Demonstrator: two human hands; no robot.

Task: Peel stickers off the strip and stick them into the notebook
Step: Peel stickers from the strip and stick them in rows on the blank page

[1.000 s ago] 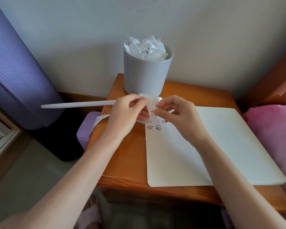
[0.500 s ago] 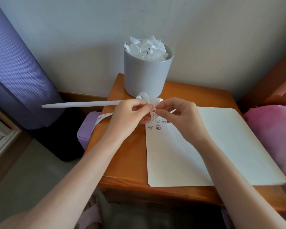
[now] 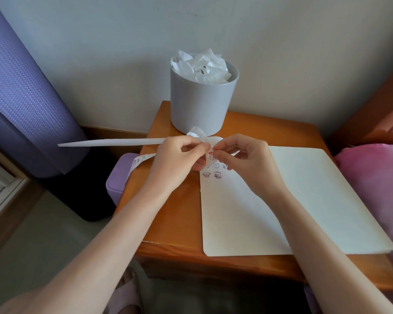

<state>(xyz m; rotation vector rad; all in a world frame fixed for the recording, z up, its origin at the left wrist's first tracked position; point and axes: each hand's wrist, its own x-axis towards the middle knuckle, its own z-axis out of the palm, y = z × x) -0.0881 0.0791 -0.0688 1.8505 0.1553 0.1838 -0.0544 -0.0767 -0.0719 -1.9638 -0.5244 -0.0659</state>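
An open cream notebook lies on the orange wooden table, with several small cartoon stickers stuck at its top left corner. My left hand pinches the white sticker strip, whose long empty backing juts out to the left while a printed length droops off the table's left edge. My right hand pinches a small sticker at the strip's bend, thumb and forefinger closed on its edge, just above the notebook's corner.
A grey cup stuffed with crumpled white backing paper stands at the table's back edge, right behind my hands. A purple box sits low to the table's left, a rolled purple mat further left, pink fabric on the right.
My fingertips have closed in on each other at the strip's bend. A sticker with a red heart now shows between them; the strip's loop has lifted slightly.
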